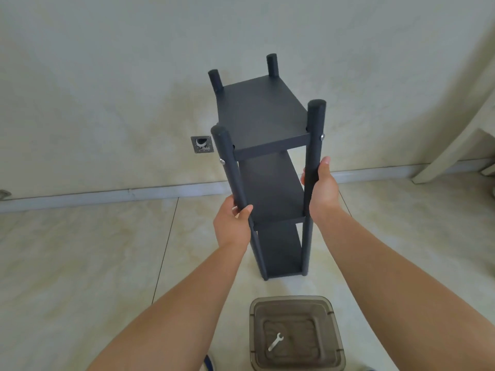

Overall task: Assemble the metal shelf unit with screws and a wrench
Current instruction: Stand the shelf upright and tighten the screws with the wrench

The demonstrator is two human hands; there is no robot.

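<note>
A dark grey metal shelf unit [263, 113] with three shelves and four round posts stands upright on the tiled floor in front of me. My left hand [232, 223] grips the near left post, between the top and middle shelves. My right hand [322, 188] grips the near right post at about the same height. Silver screw heads [322, 136] show on both near posts at the top shelf. A small silver wrench [276, 341] lies in a grey plastic box [296, 302] on the floor near my feet.
A pale wall rises just behind the shelf, with a small square metal plate [202, 144] low on it. A baseboard [107, 195] runs along the floor. A pale furniture leg [455, 145] slants at the far right. Open tiled floor lies to the left.
</note>
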